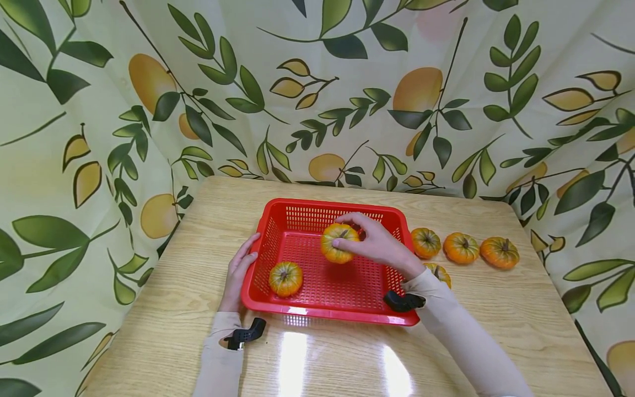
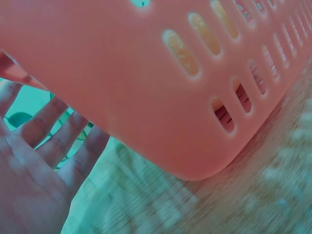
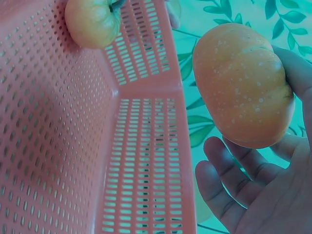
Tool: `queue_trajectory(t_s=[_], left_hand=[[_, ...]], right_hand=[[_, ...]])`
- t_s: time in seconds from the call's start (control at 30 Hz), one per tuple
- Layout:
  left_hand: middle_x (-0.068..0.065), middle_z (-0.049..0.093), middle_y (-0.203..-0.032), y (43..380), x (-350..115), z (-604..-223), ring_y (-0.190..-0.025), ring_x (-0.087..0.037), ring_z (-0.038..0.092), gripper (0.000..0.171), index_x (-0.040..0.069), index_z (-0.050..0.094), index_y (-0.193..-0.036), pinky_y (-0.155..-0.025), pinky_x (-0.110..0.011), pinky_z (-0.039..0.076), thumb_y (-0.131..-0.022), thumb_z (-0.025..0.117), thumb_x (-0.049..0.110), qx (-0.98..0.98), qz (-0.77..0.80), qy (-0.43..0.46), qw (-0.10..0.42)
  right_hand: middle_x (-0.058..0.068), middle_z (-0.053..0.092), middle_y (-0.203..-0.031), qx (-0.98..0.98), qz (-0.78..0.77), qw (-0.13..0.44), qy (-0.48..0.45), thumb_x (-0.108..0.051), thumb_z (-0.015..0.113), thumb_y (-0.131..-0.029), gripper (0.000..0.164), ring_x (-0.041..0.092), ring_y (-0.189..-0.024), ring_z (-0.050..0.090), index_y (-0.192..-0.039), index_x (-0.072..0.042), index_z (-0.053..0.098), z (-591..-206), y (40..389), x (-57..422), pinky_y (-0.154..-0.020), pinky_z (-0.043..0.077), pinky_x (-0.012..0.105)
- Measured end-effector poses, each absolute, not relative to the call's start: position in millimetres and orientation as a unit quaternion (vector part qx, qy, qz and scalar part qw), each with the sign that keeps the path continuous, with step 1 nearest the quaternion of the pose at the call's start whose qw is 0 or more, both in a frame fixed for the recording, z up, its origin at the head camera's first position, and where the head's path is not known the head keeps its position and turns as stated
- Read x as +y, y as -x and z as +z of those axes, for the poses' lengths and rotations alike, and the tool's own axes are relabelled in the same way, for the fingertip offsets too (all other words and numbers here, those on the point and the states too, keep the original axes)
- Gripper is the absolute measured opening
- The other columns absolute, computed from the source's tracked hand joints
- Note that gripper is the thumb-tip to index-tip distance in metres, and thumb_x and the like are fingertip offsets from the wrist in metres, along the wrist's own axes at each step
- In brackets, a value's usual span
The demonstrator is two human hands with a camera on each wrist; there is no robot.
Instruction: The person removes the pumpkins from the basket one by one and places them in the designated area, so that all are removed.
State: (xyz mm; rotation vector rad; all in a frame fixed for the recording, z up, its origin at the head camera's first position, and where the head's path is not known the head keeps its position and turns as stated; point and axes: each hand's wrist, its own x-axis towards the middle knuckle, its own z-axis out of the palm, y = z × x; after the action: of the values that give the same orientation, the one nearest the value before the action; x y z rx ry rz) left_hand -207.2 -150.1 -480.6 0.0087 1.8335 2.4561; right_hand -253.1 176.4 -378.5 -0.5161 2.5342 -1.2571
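Over the red basket point(image 1: 317, 300), my right hand point(image 1: 374, 242) pinches a small orange pumpkin point(image 1: 334, 242) between thumb and fingers. In the right wrist view the held pumpkin point(image 3: 243, 85) hangs apart from the basket's wall. My left hand point(image 1: 238, 275) touches the basket's left rim; in the left wrist view its fingers point(image 2: 63, 141) look fairly straight, with some tips hidden by the basket. Another pumpkin point(image 1: 285, 279) lies inside the basket's front left corner.
To the right of the basket stand three pumpkins in a row, the middle pumpkin point(image 1: 461, 247) among them. One more pumpkin point(image 1: 440, 273) is partly covered by my right forearm. A leaf-patterned cloth point(image 1: 317, 99) borders the wooden table point(image 1: 178, 309).
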Motion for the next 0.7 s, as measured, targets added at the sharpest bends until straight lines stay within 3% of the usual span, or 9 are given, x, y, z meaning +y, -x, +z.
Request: queue_trajectory(t_s=[0.2,0.53,0.7], left_hand=[[0.000,0.037,-0.161,206,-149,-480,-0.140,-0.035,0.045,0.050,0.023,0.041,-0.155,-0.108,-0.039,0.051,-0.106,0.045,0.021,0.599,0.800,-0.007,0.036],[0.000,0.038,-0.160,208,-149,-482,-0.138,-0.031,0.047,0.050,0.020,0.040,-0.155,-0.109,-0.035,0.050,-0.106,0.044,0.020,0.603,0.797,-0.010,0.030],[0.000,0.038,-0.160,208,-150,-483,-0.137,-0.029,0.048,0.050,0.021,0.040,-0.156,-0.108,-0.034,0.052,-0.106,0.043,0.019,0.602,0.798,-0.004,0.033]], right_hand=[[0.003,0.062,-0.121,0.871,-0.441,0.120,0.179,-0.047,0.077,-0.087,0.060,0.023,-0.103,0.058,-0.137,-0.023,0.056,-378,252,189,-0.083,0.055,0.034],[0.002,0.062,-0.115,0.872,-0.454,0.104,0.151,-0.050,0.077,-0.086,0.054,0.026,-0.098,0.058,-0.132,-0.029,0.058,-378,250,207,-0.078,0.056,0.036],[0.006,0.063,-0.115,0.870,-0.460,0.094,0.153,-0.043,0.078,-0.088,0.052,0.026,-0.097,0.059,-0.132,-0.024,0.059,-377,249,213,-0.077,0.056,0.033]])
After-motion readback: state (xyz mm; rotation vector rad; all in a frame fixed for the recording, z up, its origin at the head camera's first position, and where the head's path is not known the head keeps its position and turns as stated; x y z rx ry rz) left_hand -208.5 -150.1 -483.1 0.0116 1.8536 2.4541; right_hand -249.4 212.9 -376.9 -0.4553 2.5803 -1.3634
